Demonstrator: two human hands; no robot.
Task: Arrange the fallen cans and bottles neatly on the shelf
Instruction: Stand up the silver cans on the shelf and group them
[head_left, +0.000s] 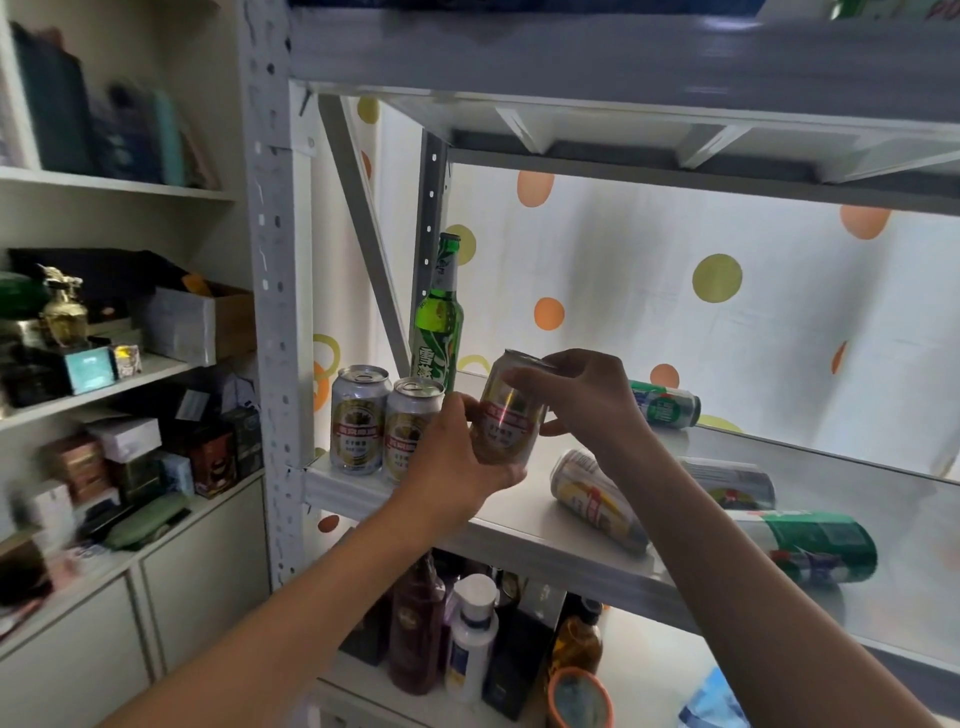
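Left of centre on the white shelf (524, 525), two gold-label cans (360, 426) stand upright side by side, with a green bottle (437, 317) upright just behind them. That looks like the finished part of the row.

Held can (508, 410): centre frame, above the shelf, slightly tilted, just right of the standing pair. Not set down yet.

Still lying on their sides, right half of frame: a pale can (592, 496) near the front edge, a green-label one (667, 405) at the back, a dark one (737, 486) mid-shelf, a green one (821, 545) at the front right. So roughly a third done, I'd say.

Left hand (457, 462) cups the held can's lower body, fingers wrapped around it. Right hand (582, 395) pinches its rim, thumb below and fingers curled over the top. Both forearms reach up from the lower frame.
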